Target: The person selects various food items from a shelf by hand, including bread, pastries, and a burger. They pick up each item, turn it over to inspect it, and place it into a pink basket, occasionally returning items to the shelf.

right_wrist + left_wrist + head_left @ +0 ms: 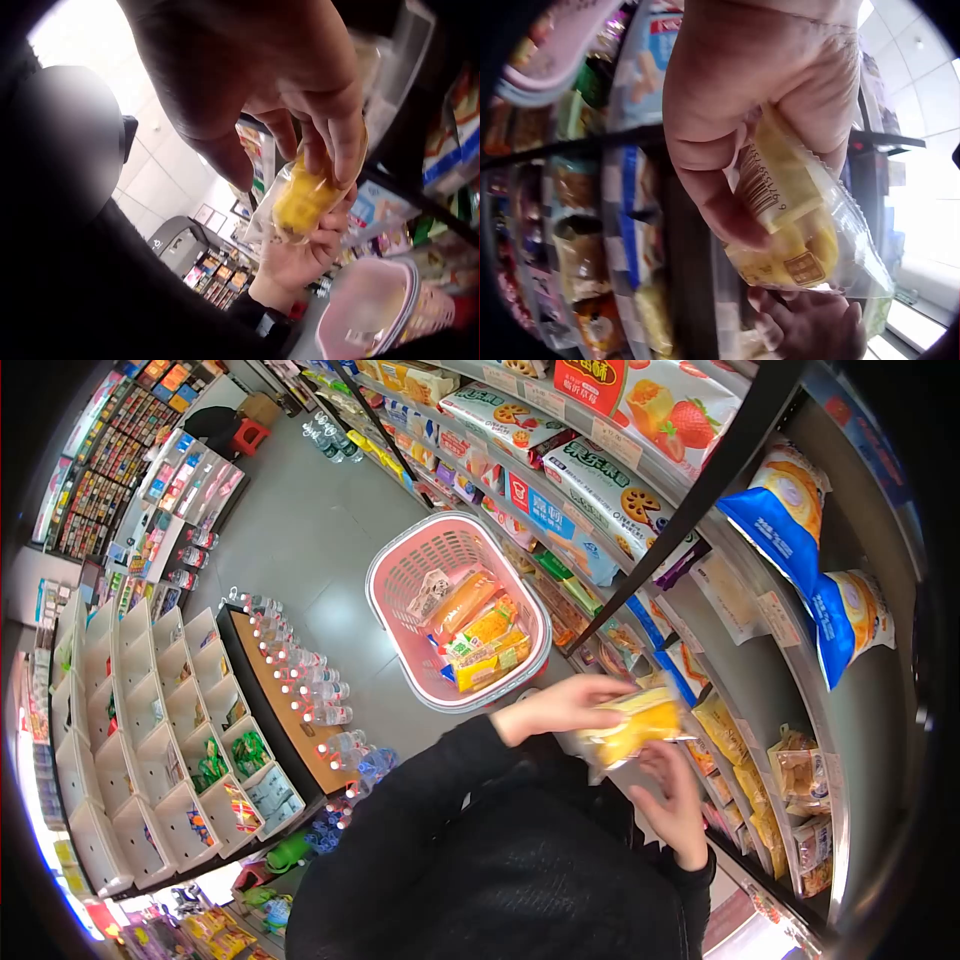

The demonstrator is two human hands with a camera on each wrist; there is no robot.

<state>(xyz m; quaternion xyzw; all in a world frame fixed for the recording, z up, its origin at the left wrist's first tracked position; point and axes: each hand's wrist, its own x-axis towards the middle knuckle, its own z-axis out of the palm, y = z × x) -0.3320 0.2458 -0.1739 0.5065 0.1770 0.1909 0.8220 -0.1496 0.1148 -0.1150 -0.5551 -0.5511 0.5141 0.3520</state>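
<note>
A clear packet with yellow food inside (642,726) is gripped by the left hand (568,706), whose thumb and fingers pinch its upper part beside a barcode label (769,187) in the left wrist view. The right hand (672,800) is at the packet's lower edge, thumb apart from the fingers. In the right wrist view the right hand's fingertips (341,169) lie against the packet (304,202), and the thumb stands away from it. A pink and white basket (402,545) on the floor holds several wrapped foods (483,628).
Shelves of packaged snacks (607,490) run along the right, with blue bags (775,540) hanging near the edge. Several water bottles (325,690) line a wooden ledge (262,685) on the left, beside white compartment bins (135,760). Grey floor (330,550) lies between.
</note>
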